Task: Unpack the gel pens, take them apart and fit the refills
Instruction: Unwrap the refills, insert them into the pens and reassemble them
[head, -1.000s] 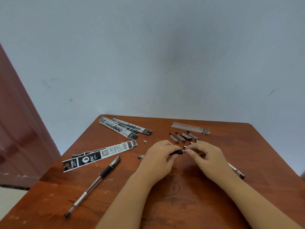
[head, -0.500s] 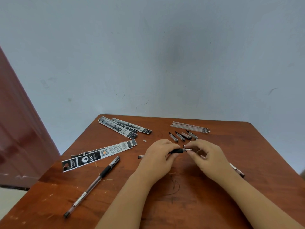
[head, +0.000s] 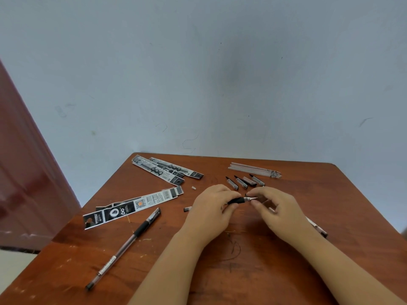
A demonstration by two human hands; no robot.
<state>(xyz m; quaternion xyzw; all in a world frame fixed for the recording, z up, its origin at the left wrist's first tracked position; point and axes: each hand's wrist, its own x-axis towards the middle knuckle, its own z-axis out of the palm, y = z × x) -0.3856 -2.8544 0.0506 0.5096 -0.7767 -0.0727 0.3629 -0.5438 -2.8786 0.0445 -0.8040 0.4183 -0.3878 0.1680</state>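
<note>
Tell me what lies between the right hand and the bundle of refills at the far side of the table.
The loose pen caps lie in a row on the table between the right hand and the refills. They lie flat, so a reach over them looks unobstructed.

We hold our two hands close together, forearms reaching forward. Our left hand (head: pixel 212 211) has curled fingers; our right hand (head: pixel 279 211) pinches with thumb and forefinger.
</note>
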